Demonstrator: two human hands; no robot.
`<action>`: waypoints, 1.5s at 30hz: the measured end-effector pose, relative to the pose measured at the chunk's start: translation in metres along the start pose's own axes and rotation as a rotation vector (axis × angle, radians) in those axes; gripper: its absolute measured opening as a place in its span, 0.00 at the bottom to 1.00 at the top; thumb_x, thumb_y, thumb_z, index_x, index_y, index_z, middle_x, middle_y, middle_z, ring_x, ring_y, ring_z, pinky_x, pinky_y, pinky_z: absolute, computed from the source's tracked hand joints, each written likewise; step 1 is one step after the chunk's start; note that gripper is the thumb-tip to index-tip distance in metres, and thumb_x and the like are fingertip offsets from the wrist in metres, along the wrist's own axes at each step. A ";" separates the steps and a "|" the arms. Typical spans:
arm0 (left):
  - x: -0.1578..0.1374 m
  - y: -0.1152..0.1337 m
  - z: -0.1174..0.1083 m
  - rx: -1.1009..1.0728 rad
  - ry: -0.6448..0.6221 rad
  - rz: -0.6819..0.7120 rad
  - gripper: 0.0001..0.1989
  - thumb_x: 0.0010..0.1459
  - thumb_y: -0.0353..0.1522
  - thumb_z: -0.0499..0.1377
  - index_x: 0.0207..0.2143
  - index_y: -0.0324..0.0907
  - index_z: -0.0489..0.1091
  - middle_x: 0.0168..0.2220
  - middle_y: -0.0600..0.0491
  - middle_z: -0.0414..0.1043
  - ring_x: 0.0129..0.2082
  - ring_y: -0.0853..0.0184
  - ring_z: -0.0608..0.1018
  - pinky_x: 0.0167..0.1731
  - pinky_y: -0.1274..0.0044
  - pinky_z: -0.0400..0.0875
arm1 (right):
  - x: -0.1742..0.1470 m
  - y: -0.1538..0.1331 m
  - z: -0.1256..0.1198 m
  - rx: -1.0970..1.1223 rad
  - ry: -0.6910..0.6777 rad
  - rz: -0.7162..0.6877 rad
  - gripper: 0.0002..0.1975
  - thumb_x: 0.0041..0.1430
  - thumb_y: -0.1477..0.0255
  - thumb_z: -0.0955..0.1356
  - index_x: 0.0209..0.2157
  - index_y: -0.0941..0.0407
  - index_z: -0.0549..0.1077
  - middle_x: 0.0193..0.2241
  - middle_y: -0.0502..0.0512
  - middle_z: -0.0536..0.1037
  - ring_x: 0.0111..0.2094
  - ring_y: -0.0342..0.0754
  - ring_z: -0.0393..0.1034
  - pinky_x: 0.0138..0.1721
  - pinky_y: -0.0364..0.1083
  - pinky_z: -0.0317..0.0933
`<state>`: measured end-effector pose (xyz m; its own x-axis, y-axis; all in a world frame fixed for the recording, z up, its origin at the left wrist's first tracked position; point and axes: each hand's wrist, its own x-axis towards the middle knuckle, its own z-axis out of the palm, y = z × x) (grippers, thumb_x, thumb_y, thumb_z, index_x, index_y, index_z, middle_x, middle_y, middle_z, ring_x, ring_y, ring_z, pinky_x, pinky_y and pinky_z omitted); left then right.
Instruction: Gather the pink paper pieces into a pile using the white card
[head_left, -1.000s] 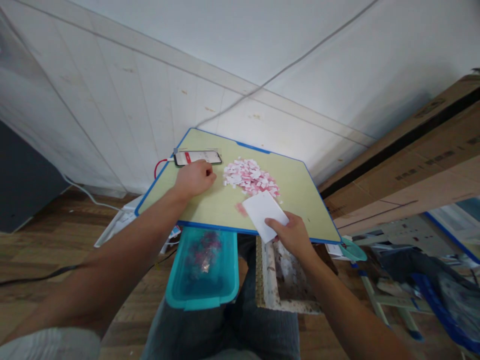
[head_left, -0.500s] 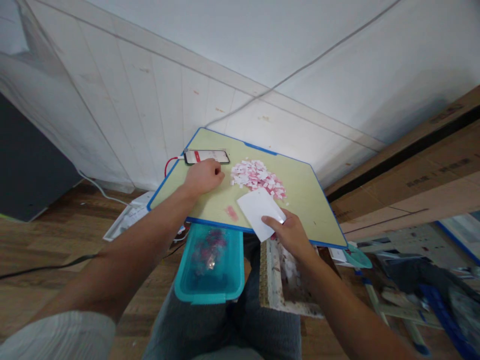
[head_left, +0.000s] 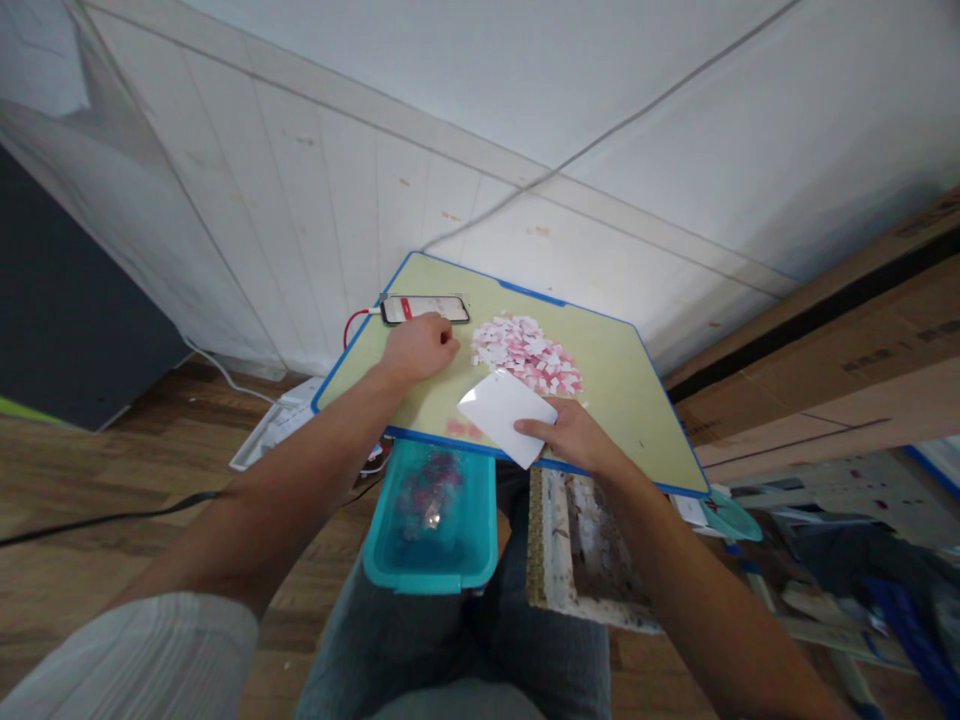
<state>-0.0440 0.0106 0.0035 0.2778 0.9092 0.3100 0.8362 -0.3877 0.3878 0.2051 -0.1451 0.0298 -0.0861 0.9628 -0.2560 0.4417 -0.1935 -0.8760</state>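
Note:
My right hand (head_left: 574, 432) holds a white card (head_left: 499, 408) by its right side, thumb on top. The card is tilted over the front part of a pale yellow table (head_left: 630, 410) with a blue rim. Just beyond the card lies a heap of small pink and white paper-like pieces (head_left: 529, 352). My left hand (head_left: 420, 347) is curled closed above the tabletop, left of the heap; whatever its fingers hold, if anything, is hidden. Right behind that hand a phone (head_left: 427, 309) lies with its screen lit. A faint pink patch (head_left: 463, 428) shows beside the card's left corner.
Below the table's front edge, a teal plastic bin (head_left: 431, 580) holds small clear and pink stuff. To its right is a stained open box (head_left: 551, 560). A red-ended cable (head_left: 349, 325) runs to the phone. Cardboard boxes (head_left: 825, 370) stand along the right.
My right hand has swung the card to the left and turned it, so it now reaches the pink patch. My left hand stays curled by the phone. The whole view has shifted slightly.

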 end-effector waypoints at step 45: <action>0.000 -0.004 0.003 -0.033 0.009 0.005 0.13 0.59 0.38 0.55 0.35 0.42 0.77 0.42 0.46 0.77 0.41 0.58 0.76 0.37 0.71 0.67 | -0.052 0.003 -0.002 -0.068 -0.220 0.017 0.20 0.57 0.57 0.73 0.43 0.58 0.80 0.36 0.54 0.82 0.35 0.51 0.73 0.35 0.44 0.66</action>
<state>-0.0457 0.0126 -0.0006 0.2779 0.9059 0.3197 0.8187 -0.3974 0.4146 0.2127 -0.1952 0.0415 -0.2672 0.8938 -0.3602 0.5032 -0.1894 -0.8432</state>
